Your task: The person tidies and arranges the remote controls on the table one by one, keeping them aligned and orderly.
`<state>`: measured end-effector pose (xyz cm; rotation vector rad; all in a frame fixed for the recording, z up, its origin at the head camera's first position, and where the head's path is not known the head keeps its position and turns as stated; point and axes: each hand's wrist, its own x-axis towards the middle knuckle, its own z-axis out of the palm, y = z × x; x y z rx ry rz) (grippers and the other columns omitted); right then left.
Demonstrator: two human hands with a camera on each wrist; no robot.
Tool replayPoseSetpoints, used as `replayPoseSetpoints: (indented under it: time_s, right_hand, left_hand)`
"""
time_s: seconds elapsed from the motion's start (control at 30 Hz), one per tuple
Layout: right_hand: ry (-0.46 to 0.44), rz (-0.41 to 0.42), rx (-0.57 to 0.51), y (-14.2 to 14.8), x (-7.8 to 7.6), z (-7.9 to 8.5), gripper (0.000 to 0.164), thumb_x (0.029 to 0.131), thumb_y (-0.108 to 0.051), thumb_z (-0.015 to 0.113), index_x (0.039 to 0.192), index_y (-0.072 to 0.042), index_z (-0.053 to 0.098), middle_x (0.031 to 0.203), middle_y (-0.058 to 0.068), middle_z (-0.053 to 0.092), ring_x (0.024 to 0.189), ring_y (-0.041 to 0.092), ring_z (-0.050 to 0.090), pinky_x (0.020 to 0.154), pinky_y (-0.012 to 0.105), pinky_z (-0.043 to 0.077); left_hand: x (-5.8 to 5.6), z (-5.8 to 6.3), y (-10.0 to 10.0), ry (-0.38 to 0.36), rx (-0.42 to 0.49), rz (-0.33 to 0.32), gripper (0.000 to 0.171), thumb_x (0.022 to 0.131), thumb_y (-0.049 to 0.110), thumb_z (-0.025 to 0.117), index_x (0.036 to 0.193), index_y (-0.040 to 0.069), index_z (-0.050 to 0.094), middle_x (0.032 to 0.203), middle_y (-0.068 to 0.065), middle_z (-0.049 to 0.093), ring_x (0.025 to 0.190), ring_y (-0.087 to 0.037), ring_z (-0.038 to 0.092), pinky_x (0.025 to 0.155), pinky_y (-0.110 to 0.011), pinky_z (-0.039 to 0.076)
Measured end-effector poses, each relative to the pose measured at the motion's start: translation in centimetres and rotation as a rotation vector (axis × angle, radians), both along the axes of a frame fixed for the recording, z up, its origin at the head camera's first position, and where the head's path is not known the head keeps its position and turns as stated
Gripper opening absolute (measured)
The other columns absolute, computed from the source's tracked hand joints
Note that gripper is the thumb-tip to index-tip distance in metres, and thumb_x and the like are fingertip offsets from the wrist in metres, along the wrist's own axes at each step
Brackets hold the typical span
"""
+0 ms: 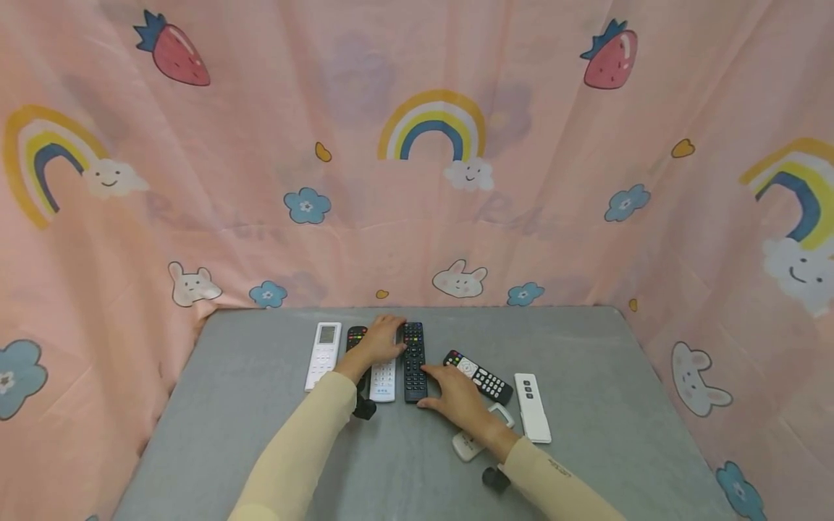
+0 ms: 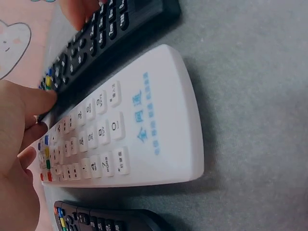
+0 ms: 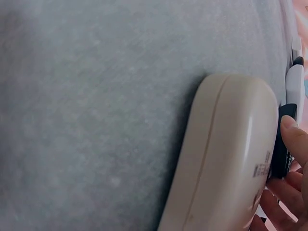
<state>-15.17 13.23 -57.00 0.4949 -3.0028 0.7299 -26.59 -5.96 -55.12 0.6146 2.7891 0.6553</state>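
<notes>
Nearest on the flat grey worktop (image 1: pixel 586 347), a rounded off-white plastic remote (image 1: pixel 467 446), too covered to see whole, is 1 of 3 apparently left unaligned. Farther off, the right hand (image 1: pixel 461 398) and left hand (image 1: pixel 380 343), relaxed and clasping nothing, touch opposite edges of a long black plastic remote (image 1: pixel 413 365), which ends a row of 4, so lining up looks over half done.

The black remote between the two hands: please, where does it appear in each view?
Head: black remote, below the centre.
Left wrist: black remote, upper left, slanting.
Right wrist: black remote, right edge, partly hidden.
Shared landmark: the white remote immediately beside it.
</notes>
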Motion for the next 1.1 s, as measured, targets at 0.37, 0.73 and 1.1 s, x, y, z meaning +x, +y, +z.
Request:
replayPoseSetpoints:
  time_s: [0.37,0.73,1.1]
  right_hand:
    - [-0.020,-0.011,0.008,0.0,-0.1,0.0,0.069,0.077,-0.046,0.081,0.134,-0.013,0.061,0.129,0.005,0.068,0.115,0.022,0.063,0.097,0.043,0.053]
    - [-0.060,-0.001,0.010,0.0,-0.2,0.8,0.069,0.077,-0.044,0.081,0.134,-0.013,0.060,0.132,0.006,0.066,0.122,0.026,0.062,0.103,0.045,0.049]
    - [-0.130,-0.040,-0.176,2.6,0.3,2.9,0.058,0.083,-0.027,0.080,0.135,-0.013,0.059,0.129,0.005,0.067,0.115,0.023,0.066,0.097,0.043,0.053]
  left_hand:
    - [0.3,0.2,0.3,0.027,-0.035,-0.009,0.057,0.095,0.024,0.065,0.146,0.009,0.045,0.150,-0.011,0.049,0.143,-0.031,0.038,0.120,-0.048,0.031]
    - [0.7,0.9,0.8,0.039,-0.021,-0.013,0.054,0.096,0.025,0.063,0.145,0.009,0.047,0.149,-0.013,0.050,0.142,-0.032,0.040,0.119,-0.050,0.032]
    - [2.2,2.1,2.4,0.017,0.108,-0.121,0.046,0.097,0.023,0.062,0.140,0.008,0.053,0.144,-0.010,0.056,0.138,-0.028,0.047,0.117,-0.044,0.037]
